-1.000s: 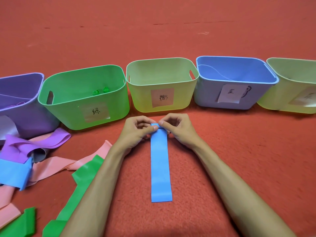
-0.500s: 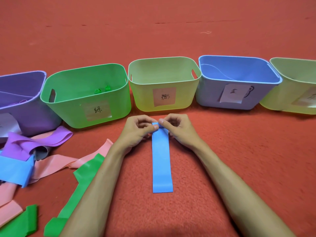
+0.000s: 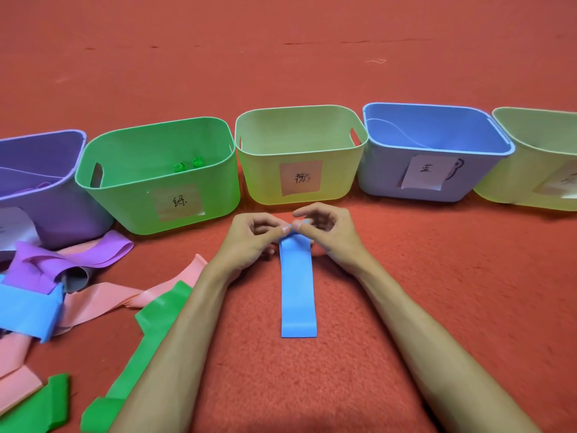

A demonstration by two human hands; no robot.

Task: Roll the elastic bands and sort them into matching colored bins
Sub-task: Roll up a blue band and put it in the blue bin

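both hands, left hand (image 3: 249, 237) and right hand (image 3: 327, 234), pinch the far end of the blue band (image 3: 297, 289); the yellow-green bin (image 3: 299, 154) stands just beyond them.

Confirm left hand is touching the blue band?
Touching. The head view shows the left hand pinching the far end of the blue band, thumb tip on it; the right hand pinches the same end.
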